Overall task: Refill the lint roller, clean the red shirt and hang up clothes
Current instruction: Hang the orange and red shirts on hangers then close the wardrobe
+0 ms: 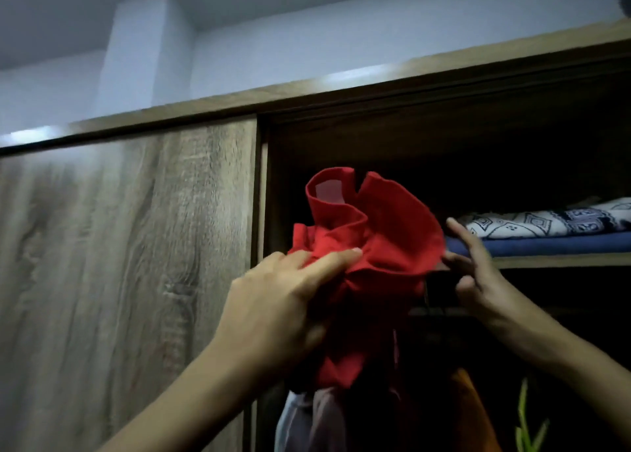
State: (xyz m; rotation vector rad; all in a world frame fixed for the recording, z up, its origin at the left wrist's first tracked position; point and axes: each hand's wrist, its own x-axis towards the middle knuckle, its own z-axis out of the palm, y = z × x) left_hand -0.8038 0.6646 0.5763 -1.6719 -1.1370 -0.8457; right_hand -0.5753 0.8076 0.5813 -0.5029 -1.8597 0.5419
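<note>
The red shirt [379, 243] is bunched up in front of the open wardrobe, collar upward with a pale label showing inside it. My left hand [273, 298] grips the crumpled fabric from the left, fingers pressed into it. My right hand [471, 274] is at the shirt's right edge, thumb and fingers closed around a dark object under the fabric, possibly a hanger; it is too dark to tell. The shirt's lower part hangs down between my arms. No lint roller is in view.
A wooden sliding door [129, 263] covers the wardrobe's left half. Inside, a shelf [563, 260] carries folded clothes, a patterned white piece [546, 222] on a blue one [539, 245]. Below hang other garments, grey [307, 421] and orange [467, 410]. The interior is dark.
</note>
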